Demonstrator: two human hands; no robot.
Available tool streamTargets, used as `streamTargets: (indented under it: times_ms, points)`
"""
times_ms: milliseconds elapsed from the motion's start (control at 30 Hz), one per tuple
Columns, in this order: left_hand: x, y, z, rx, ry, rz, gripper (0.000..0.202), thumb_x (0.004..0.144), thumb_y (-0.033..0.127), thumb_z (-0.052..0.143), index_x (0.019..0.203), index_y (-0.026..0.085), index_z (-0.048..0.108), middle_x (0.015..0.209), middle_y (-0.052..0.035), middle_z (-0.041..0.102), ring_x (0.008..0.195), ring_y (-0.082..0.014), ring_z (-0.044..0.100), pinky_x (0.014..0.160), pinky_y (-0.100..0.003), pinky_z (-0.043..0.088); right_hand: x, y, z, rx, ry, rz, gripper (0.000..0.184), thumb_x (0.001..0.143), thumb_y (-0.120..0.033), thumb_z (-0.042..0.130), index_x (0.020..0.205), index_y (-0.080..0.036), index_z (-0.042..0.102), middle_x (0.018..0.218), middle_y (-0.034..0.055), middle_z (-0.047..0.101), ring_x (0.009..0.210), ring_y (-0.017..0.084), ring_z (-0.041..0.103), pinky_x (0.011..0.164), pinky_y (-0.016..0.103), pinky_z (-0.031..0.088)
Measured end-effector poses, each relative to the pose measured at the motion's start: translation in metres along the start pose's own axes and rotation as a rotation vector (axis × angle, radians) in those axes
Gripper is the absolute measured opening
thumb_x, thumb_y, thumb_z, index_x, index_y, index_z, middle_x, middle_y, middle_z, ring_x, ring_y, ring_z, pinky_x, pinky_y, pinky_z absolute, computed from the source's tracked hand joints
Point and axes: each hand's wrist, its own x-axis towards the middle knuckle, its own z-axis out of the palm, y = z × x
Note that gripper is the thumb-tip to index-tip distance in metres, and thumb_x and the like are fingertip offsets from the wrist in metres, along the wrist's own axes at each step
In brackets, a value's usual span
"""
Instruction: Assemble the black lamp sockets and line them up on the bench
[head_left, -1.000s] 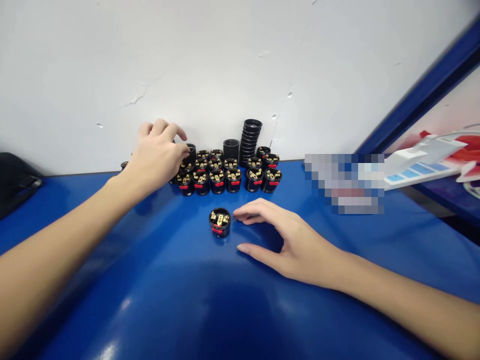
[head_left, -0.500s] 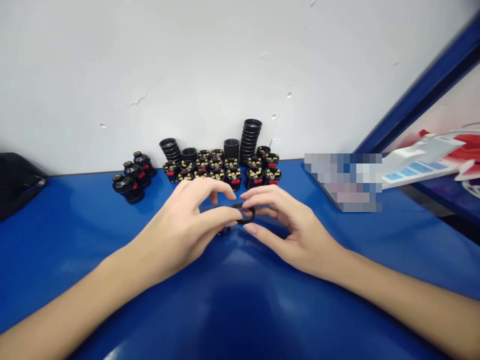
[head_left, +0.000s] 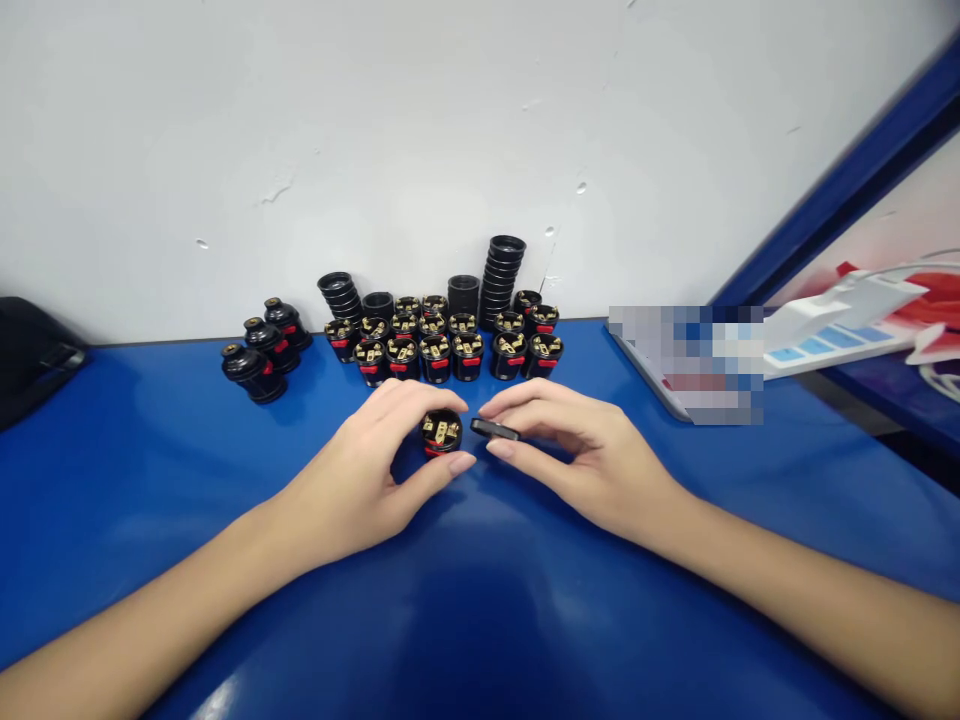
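Note:
My left hand [head_left: 375,455] curls around a black lamp socket [head_left: 441,430] standing on the blue table. Its thumb lies across the near side and its index finger along the far side. Brass contacts show in the open top, and a bit of red shows low on the body. Just to the right, my right hand [head_left: 585,440] pinches a thin black ring [head_left: 495,429] between thumb and fingers, tilted almost edge-on and held apart from the socket. The lower right-hand fingers are partly hidden.
Several similar open sockets [head_left: 435,358] stand in rows behind my hands. Stacked black threaded sleeves [head_left: 502,285] rise by the wall. Three capped sockets [head_left: 255,372] stand left. A black bag [head_left: 34,360], a blurred-out flat object [head_left: 686,370] and a white power strip [head_left: 840,340] flank the table.
My left hand has let go of the ring and moved slightly left and down around the socket. The ring stays in my right hand, now turned nearly edge-on.

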Motion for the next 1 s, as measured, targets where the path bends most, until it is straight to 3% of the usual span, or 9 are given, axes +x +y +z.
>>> streamTargets:
  times_ms: [100,200,333,400,567,733,867,933,1000]
  points:
    - [-0.002,-0.003,0.002,-0.015,-0.011,-0.029,0.028,0.103,0.028,0.069,0.130,0.023,0.063,0.122,-0.0057,0.074,0.109,-0.0197,0.068,0.097,-0.034,0.056,0.002,0.002,0.001,0.070,0.006,0.096,0.016,0.098,-0.033,0.078,0.085,-0.024,0.080,0.111,0.0076,0.082,0.097,0.022,0.079,0.084,0.035,0.067]
    - [-0.001,-0.003,0.004,-0.065,0.048,-0.110,0.028,0.102,0.031,0.070,0.129,0.024,0.067,0.119,-0.0057,0.075,0.094,-0.0181,0.071,0.082,-0.031,0.059,0.002,0.003,0.001,0.109,-0.001,0.170,0.016,0.094,-0.036,0.081,0.083,-0.025,0.082,0.116,0.0071,0.083,0.102,0.025,0.080,0.089,0.038,0.068]
    - [0.003,0.000,0.005,-0.377,0.111,-0.336,0.023,0.100,0.038,0.073,0.117,0.024,0.076,0.115,-0.0063,0.078,0.096,-0.0188,0.075,0.078,-0.027,0.061,0.001,0.005,0.002,0.136,0.011,0.207,0.017,0.089,-0.039,0.086,0.080,-0.025,0.082,0.119,0.0078,0.083,0.109,0.028,0.080,0.096,0.043,0.067]
    - [0.005,0.002,0.005,-0.604,0.105,-0.468,0.028,0.096,0.041,0.078,0.117,0.023,0.077,0.115,-0.0066,0.080,0.101,-0.0195,0.077,0.083,-0.026,0.064,0.000,0.005,0.004,0.219,0.051,0.236,0.019,0.085,-0.039,0.090,0.087,-0.024,0.079,0.113,0.0080,0.083,0.104,0.027,0.080,0.095,0.044,0.068]
    - [0.007,0.004,0.004,-0.899,0.045,-0.608,0.051,0.087,0.036,0.088,0.133,0.021,0.070,0.114,-0.0072,0.083,0.101,-0.0207,0.081,0.094,-0.029,0.066,0.001,0.002,0.004,0.322,0.175,0.312,0.066,0.071,-0.041,0.101,0.125,-0.024,0.067,0.104,0.0061,0.079,0.091,0.024,0.081,0.084,0.039,0.071]
    - [0.008,0.008,0.002,-0.895,0.008,-0.663,0.049,0.089,0.042,0.087,0.129,0.018,0.074,0.098,-0.0068,0.083,0.090,-0.0223,0.083,0.091,-0.033,0.068,0.002,-0.004,0.001,0.328,0.129,0.357,0.042,0.080,-0.042,0.094,0.110,-0.023,0.072,0.088,-0.0007,0.074,0.048,0.012,0.071,0.048,0.025,0.059]
    - [0.008,0.011,0.001,-0.872,-0.018,-0.681,0.048,0.088,0.046,0.087,0.125,0.017,0.076,0.091,-0.0069,0.083,0.087,-0.0217,0.082,0.088,-0.033,0.068,0.001,-0.005,0.002,0.344,0.102,0.324,0.035,0.086,-0.035,0.090,0.115,-0.023,0.073,0.062,-0.0073,0.064,0.051,0.013,0.069,0.053,0.025,0.061]
    - [0.008,0.011,0.002,-0.867,-0.019,-0.687,0.047,0.088,0.047,0.086,0.123,0.017,0.077,0.092,-0.0070,0.083,0.086,-0.0210,0.081,0.087,-0.032,0.068,0.000,-0.004,0.004,0.300,0.095,0.282,0.034,0.088,-0.031,0.089,0.118,-0.023,0.075,0.078,-0.0022,0.070,0.062,0.013,0.071,0.062,0.027,0.065]
    - [0.008,0.011,0.002,-0.860,-0.010,-0.697,0.047,0.087,0.048,0.087,0.120,0.016,0.077,0.092,-0.0071,0.083,0.086,-0.0217,0.081,0.088,-0.033,0.068,-0.002,-0.002,0.005,0.283,0.079,0.233,0.036,0.088,-0.027,0.088,0.121,-0.024,0.076,0.109,0.0048,0.073,0.077,0.014,0.075,0.075,0.030,0.069]
